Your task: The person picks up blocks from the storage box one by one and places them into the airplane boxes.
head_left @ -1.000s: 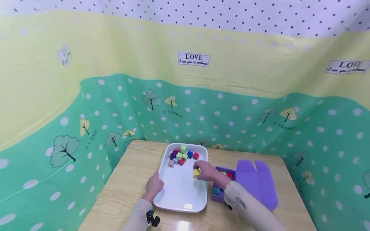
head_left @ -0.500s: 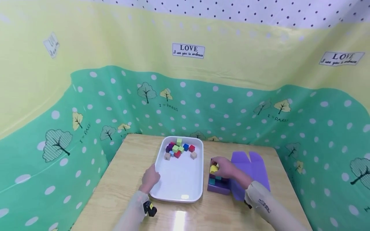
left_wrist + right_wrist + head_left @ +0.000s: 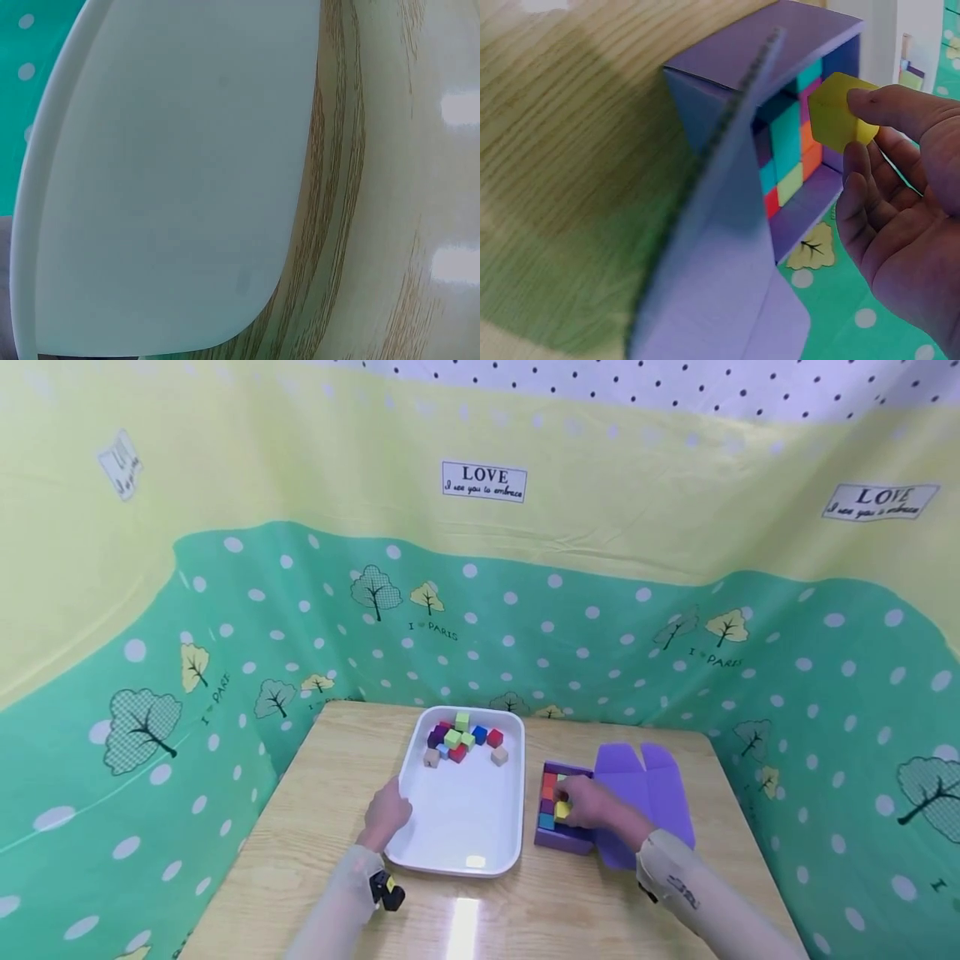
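My right hand [image 3: 588, 802] pinches a yellow cube [image 3: 837, 111] between thumb and fingers, over the mouth of a purple cardboard box [image 3: 564, 841]. Inside the box, rows of coloured cubes show, among them a teal block [image 3: 786, 141], an orange cube [image 3: 811, 160] and a light green cube [image 3: 790, 185]. At the left rim of a white tray [image 3: 457, 827], my left hand [image 3: 387, 812] grips the edge; its fingers are mostly hidden. Loose cubes lie in the tray's far end, including a blue cube [image 3: 479, 735], a red cube [image 3: 495, 738] and a plain wooden cube [image 3: 499, 756].
The box's purple lid [image 3: 637, 793] is folded back to the right, under my right forearm. A wooden table [image 3: 300, 827] carries everything. Behind and at both sides hangs a green and yellow patterned curtain [image 3: 480, 610].
My right hand has carried the yellow cube from above the tray rightward and down to the box. A wooden cube shows in the tray where the hand was. The left hand stays at the rim.
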Action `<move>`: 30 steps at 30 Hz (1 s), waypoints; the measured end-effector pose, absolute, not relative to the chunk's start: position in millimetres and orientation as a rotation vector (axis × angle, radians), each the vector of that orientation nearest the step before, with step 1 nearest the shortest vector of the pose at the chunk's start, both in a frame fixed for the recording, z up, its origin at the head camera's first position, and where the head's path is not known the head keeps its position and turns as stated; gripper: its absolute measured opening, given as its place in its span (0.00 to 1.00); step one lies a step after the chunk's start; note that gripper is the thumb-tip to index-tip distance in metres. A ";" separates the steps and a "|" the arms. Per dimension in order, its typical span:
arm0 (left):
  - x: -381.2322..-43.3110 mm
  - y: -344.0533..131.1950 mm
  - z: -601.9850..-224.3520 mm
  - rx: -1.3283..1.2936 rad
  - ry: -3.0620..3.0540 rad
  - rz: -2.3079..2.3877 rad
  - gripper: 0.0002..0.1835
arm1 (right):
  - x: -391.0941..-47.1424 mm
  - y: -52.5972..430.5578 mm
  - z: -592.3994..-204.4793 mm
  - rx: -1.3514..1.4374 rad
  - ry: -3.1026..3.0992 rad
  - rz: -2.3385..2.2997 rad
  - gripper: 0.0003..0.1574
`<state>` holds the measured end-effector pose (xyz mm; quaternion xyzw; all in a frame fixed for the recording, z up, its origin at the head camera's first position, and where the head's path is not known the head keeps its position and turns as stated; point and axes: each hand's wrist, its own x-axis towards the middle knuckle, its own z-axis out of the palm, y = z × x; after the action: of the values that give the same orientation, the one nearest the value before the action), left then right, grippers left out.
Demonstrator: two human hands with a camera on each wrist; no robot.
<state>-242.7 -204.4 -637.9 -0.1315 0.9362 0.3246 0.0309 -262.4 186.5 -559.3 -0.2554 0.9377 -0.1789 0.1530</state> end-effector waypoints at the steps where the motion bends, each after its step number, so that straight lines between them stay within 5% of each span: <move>1: -243.1 -204.4 -638.0 -0.405 2.881 0.999 0.30 | -262.1 186.8 -560.8 -0.740 2.693 -0.505 0.17; 30: -243.3 -206.2 -641.0 -0.406 2.870 1.015 0.31 | -259.7 180.8 -599.1 -0.634 2.712 -0.416 0.16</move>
<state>-243.3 -206.2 -641.0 -0.1322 0.9339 0.3302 0.0354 -259.7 180.8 -599.1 -0.2220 0.9503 -0.1457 0.1623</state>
